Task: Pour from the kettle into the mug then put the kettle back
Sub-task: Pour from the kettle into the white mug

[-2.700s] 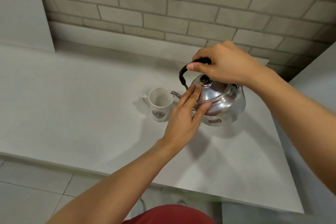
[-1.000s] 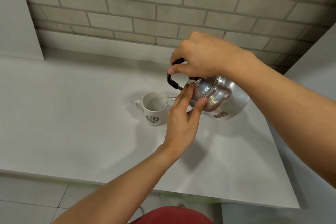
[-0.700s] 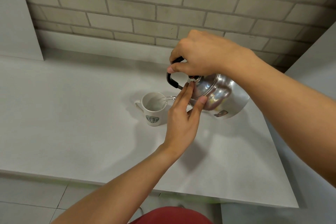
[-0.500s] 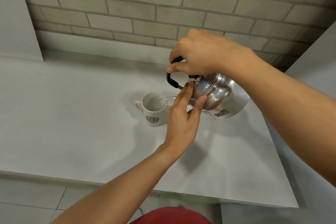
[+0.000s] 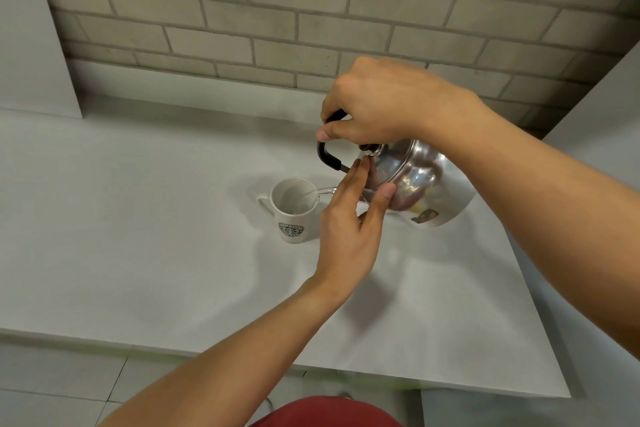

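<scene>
A shiny steel kettle [image 5: 426, 184] with a black handle hangs tilted to the left above the white counter [image 5: 138, 253]. My right hand [image 5: 377, 104] is shut on its handle from above. A thin stream of water runs from the spout into a white mug [image 5: 292, 211] with a green round logo, standing upright left of the kettle. My left hand [image 5: 349, 225] rests with its fingertips pressed against the kettle's lid, fingers apart. The spout is mostly hidden behind my left fingers.
A brick wall [image 5: 311, 21] runs along the back of the counter. A white panel [image 5: 31, 45] leans at the far left. Another white surface [image 5: 602, 107] rises at the right. The counter's front edge [image 5: 207, 354] drops to a tiled floor.
The kettle has tipped further left since the earliest frame and water now flows into the mug. Over the last second both hands have stayed nearly still.
</scene>
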